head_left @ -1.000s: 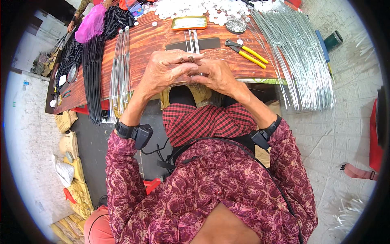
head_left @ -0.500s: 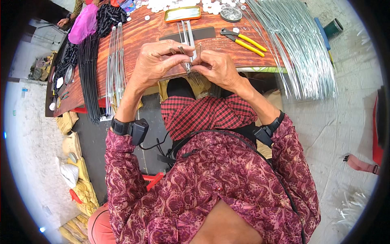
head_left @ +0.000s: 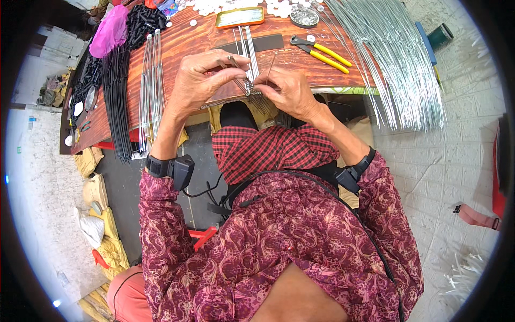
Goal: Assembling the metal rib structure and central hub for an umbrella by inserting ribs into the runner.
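My left hand (head_left: 199,83) is closed, pinching several short thin metal wires (head_left: 232,63) between thumb and fingers. Close by on its right, my right hand (head_left: 291,92) has thumb and forefinger pressed together on a thin wire (head_left: 272,66), which sticks up and leans right. Between and below the hands, a row of long silver rods (head_left: 251,47) lies over the table edge, their near ends bunched at my fingertips. Exactly where the fingertips meet the rod ends is too small to make out.
On the wooden table (head_left: 185,40) lie yellow-handled pliers (head_left: 323,55), a dark flat bar (head_left: 271,43), an orange-rimmed tray (head_left: 240,24) and a round tin (head_left: 304,18). Silver wires (head_left: 394,75) overhang at right; black rods (head_left: 116,102) and a pink bag (head_left: 109,32) are at left.
The wire in my right hand now leans more to the right. My left hand has shifted slightly left, its wires tilting. The other person's hand at the upper left is gone from that spot.
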A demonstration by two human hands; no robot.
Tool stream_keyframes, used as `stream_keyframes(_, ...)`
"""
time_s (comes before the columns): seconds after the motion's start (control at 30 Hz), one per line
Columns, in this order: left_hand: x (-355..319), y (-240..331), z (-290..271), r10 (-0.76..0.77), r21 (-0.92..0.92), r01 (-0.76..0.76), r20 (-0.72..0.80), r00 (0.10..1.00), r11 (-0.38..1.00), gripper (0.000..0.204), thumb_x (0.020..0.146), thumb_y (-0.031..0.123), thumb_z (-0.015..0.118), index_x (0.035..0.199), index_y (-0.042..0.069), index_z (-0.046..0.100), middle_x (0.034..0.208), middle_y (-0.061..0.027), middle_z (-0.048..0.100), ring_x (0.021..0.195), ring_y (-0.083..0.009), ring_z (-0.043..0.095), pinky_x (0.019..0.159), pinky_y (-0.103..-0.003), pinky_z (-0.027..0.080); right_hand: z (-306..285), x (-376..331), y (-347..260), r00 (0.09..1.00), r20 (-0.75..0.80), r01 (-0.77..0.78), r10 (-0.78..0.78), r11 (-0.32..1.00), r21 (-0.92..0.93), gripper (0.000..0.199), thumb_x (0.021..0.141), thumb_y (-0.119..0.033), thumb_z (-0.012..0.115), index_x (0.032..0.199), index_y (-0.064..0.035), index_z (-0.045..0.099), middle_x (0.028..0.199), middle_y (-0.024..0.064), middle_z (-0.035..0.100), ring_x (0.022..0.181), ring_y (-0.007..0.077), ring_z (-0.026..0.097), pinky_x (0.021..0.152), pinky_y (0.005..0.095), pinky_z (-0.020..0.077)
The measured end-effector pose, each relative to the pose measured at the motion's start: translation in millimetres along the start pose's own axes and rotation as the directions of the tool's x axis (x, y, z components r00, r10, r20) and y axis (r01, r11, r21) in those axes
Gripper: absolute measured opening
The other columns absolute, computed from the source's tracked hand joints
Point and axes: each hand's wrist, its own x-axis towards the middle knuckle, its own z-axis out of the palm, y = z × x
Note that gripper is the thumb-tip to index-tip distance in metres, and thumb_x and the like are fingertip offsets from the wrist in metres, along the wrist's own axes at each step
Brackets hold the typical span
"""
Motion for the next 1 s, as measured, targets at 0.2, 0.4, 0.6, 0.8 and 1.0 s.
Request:
stream_keyframes(0.2,-0.2,0.8,-0.5,0.023,0.041,-0.023,-0.006,1.0,0.999,0.019,0.084,0.003,0.07,0.103,-0.001,0.072,0.097,-0.0086,0.072,0.087,-0.0134,0.068,0.078,-0.026,0.055,2.3,2.2,-3.3,1.0,-0.007,0.029,-0.029,0.999,-0.036,0.013,0.079,-0.011,0.07,0.085,-0.0009,0.064,0.077,0.0132,0.064,0.068,0.0294,0.064,0.059,0.0386,0.0497)
stream_keyframes(0.4,-0.6,-2.9,-0.6,0.053,0.032,-0.052,-0.026,0.998,0.998,0.017,0.084,0.004,0.071,0.1,-0.001,0.072,0.094,-0.008,0.072,0.084,-0.0131,0.068,0.074,-0.026,0.055,3.0,1.2,-3.4,0.999,-0.008,0.045,-0.046,0.998,-0.034,0.011,0.078,-0.007,0.067,0.084,-0.0001,0.061,0.075,0.0138,0.063,0.068,0.0303,0.063,0.059,0.0396,0.0496)
stream_keyframes(0.6,-1.9,-6.8,-1.7,0.061,0.001,-0.061,-0.055,0.997,0.998,0.014,0.084,0.005,0.07,0.096,0.0,0.073,0.093,-0.0075,0.073,0.079,-0.0127,0.069,0.07,-0.025,0.055,0.2,-3.4,0.1,0.997,0.012,0.081,-0.08,0.993,-0.088,0.011,0.08,-0.004,0.068,0.085,0.0015,0.061,0.076,0.0129,0.062,0.065,0.0246,0.066,0.057,0.0331,0.0519)
stream_keyframes(0.8,-3.7,-7.5,-3.8,0.045,0.019,-0.044,-0.047,0.998,0.999,0.014,0.084,0.003,0.07,0.097,-0.001,0.073,0.096,-0.0088,0.073,0.084,-0.0137,0.069,0.074,-0.026,0.056,-0.4,-5.3,-3.5,0.997,-0.079,-0.021,0.023,0.999,0.028,0.008,0.079,-0.004,0.068,0.083,-0.0007,0.062,0.075,0.0137,0.063,0.063,0.0265,0.063,0.056,0.0347,0.0493)
stream_keyframes(1.0,-2.1,-6.2,-1.3,0.094,0.068,-0.092,-0.031,0.995,0.993,0.017,0.084,0.003,0.07,0.101,-0.002,0.072,0.095,-0.0096,0.073,0.087,-0.0152,0.069,0.077,-0.028,0.056,2.7,-1.5,-5.1,0.999,-0.041,0.022,-0.024,0.999,-0.046,0.009,0.081,-0.008,0.068,0.083,-0.0007,0.064,0.076,0.0128,0.064,0.066,0.0281,0.064,0.057,0.0366,0.0497)
